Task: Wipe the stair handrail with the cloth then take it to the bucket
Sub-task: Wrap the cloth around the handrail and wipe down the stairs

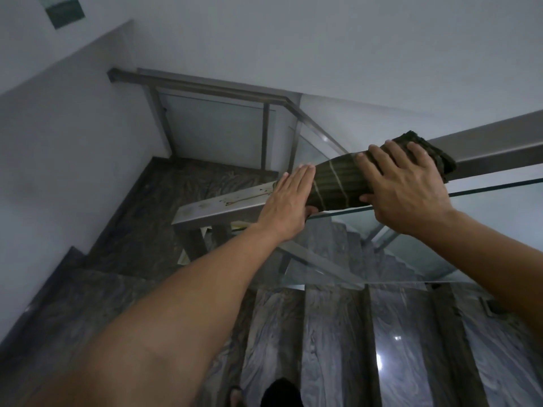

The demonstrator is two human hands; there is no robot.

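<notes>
Cloth (338,183), dark olive with pale stripes, is draped over the top of the metal stair handrail (499,145) and wrapped down its near side, so that one pass can take in both the flat top and the face.

In the head view, the left hand (286,201) lies flat on the lower end of the cloth with fingers straight and pressed together, the thumb tucked under the rail edge; this looks like a way of pinning the fabric so it does not bunch. The right hand (408,183) sits on the upper end with fingers spread over the top and the thumb hooked beneath, clamping cloth against rail. Both hands bear on the cloth; neither lifts it.

Just beyond the left hand the bare rail carries dark spots and streaks (244,199), so the wiping is probably not finished on that stretch. The rail ends in a square corner (179,220) a little farther down, where the cloth could slip off if pushed past the edge. A glass panel (382,218) runs right under the rail, leaving the thumbs little room below it. Up the rail to the right the way is open. The marble steps (323,333) below are free. No bucket is in sight.
</notes>
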